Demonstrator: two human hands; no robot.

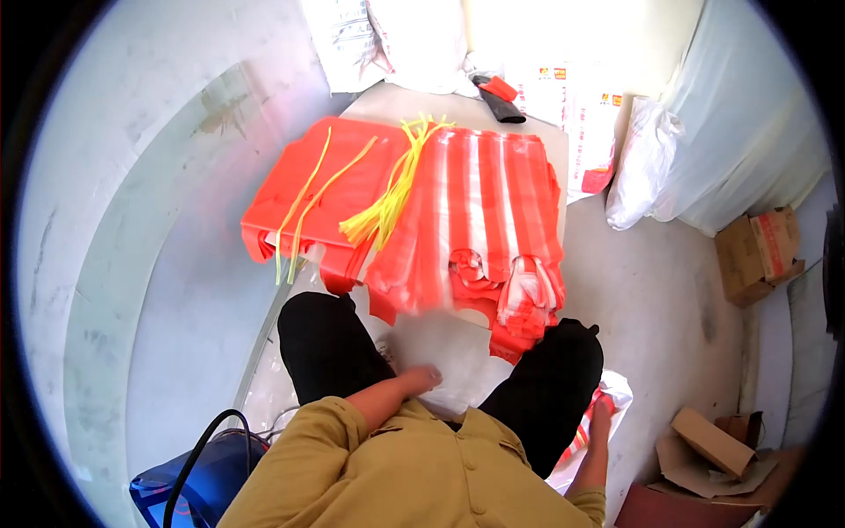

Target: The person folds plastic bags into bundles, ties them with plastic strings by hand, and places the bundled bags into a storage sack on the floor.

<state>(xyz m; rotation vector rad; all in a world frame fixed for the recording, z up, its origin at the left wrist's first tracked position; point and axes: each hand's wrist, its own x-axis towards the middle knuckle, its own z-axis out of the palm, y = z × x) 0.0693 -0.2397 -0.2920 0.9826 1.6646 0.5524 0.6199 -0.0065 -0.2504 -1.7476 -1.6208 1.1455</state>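
My left hand point(420, 379) is over my lap between my thighs, fingers curled together, with nothing visible in it. Beside my right thigh, my right hand point(602, 408) reaches down at a white plastic sack point(620, 388) holding red-and-white striped plastic. The fingers there are partly hidden, so their grip is unclear. In front of my knees lies a stack of red plastic bags point(330, 176). To its right are red-and-white striped bags point(488, 202), with bunched handles at the near edge. A bundle of yellow ties point(392, 198) lies across the stacks, and two loose yellow strips point(330, 189) lie farther left.
The stacks rest on a pale tabletop point(550, 136), with a dark-and-red object point(502, 99) at its far edge. White printed sacks point(590, 132) stand behind. A blue bag point(189, 484) is at lower left; cardboard boxes point(759, 255) and flattened cardboard point(713, 453) lie on the right.
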